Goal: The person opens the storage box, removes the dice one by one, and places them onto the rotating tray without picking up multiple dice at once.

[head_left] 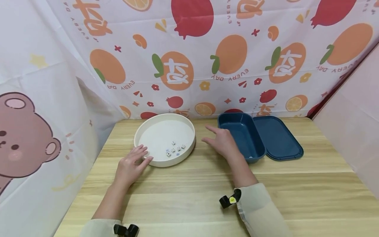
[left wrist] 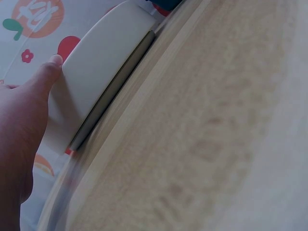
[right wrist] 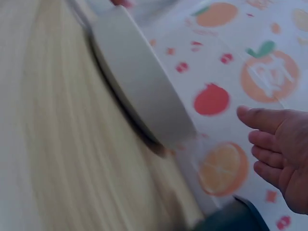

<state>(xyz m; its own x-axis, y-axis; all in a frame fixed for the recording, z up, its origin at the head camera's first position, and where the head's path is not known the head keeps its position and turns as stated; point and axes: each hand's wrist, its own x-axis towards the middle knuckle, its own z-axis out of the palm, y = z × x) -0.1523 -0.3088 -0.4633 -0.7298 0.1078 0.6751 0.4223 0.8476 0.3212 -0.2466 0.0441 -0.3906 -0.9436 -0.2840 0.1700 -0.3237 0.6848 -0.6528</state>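
A round white tray (head_left: 160, 131) stands on the wooden table, with several small white dice (head_left: 173, 150) lying in its lower right part. My left hand (head_left: 130, 166) is at the tray's lower left rim, its thumb and fingertips touching the edge; in the left wrist view the thumb of the left hand (left wrist: 29, 108) lies against the tray's side wall (left wrist: 96, 62). Between the tray and a blue box, my right hand (head_left: 222, 141) hovers with its fingers extended, holding nothing. The right wrist view shows this hand (right wrist: 284, 149) apart from the tray (right wrist: 139, 77).
An open blue rectangular box (head_left: 241, 131) stands right of the tray, its blue lid (head_left: 278, 138) lying flat beside it. A fruit-print cloth (head_left: 204, 75) hangs behind the table (head_left: 183, 197). Another cloth with a bear (head_left: 26, 138) hangs at the left.
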